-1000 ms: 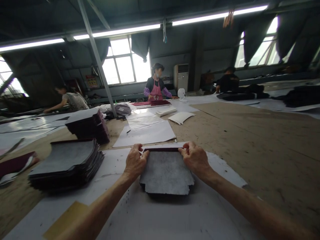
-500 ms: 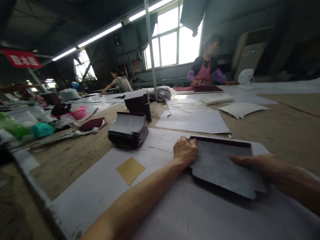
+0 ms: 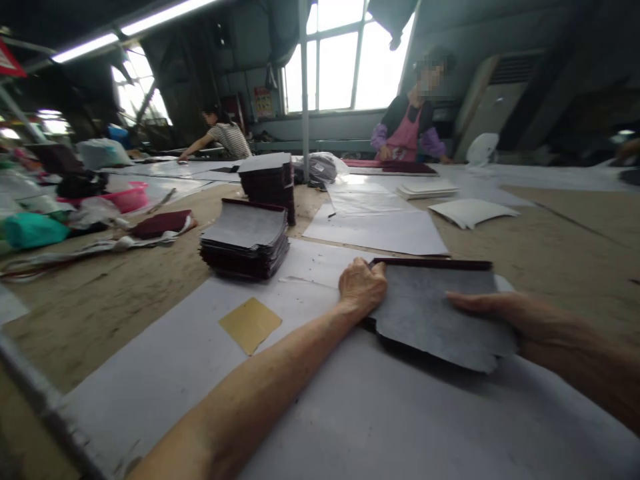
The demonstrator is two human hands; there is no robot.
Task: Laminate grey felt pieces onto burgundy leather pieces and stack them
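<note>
Grey-backed panels with a dark maroon folded edge (image 3: 430,307) lie between my hands over the white sheet (image 3: 320,413); how many are in the bundle I cannot tell. My left hand (image 3: 363,287) is closed on their left edge near the folded strip. On the right side, my right hand (image 3: 505,317) grips them with the thumb on the grey face and the other fingers hidden beneath. A neat stack of similar panels (image 3: 245,240) sits left of my left hand, with a taller stack (image 3: 267,183) behind it.
A yellow square card (image 3: 251,325) lies on the white sheet. Beyond are white sheets (image 3: 375,230), curved white pieces (image 3: 473,212) and a metal post (image 3: 305,93). At left stand a pink basin (image 3: 127,198) and a teal bag (image 3: 35,230). Two people (image 3: 407,130) work across the table.
My view has shifted slightly, so most things appear further left and higher. Both hands keep their hold on the panels, which look a little more level.
</note>
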